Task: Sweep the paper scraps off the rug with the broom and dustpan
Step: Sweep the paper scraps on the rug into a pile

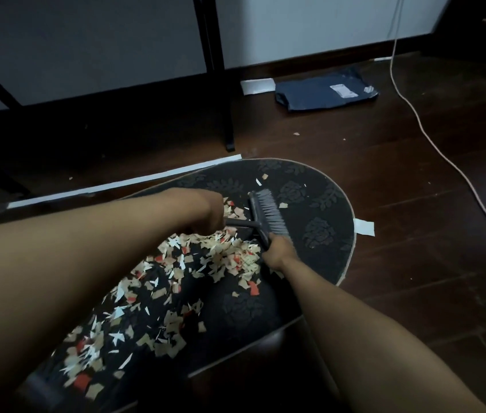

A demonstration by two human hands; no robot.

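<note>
gripping the broom (pixel 268 216): left hand (pixel 206 214) on handle, right hand (pixel 279 251) at head's near end. light, flighty paper scraps (pixel 176 281) across the rug (pixel 319 204); best swept gently.

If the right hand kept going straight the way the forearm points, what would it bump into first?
The right hand points up and slightly left, and it already holds the near end of the broom. Going on, it would push along the broom head, then cross the dark rug with a few scraps; depth is hard to judge.

I saw my left hand (pixel 206 214) gripping the broom (pixel 268 214) handle and my right hand (pixel 279 251) holding its head, bristles beyond the paper scraps (pixel 230 257) on the rug (pixel 319 234).
</note>
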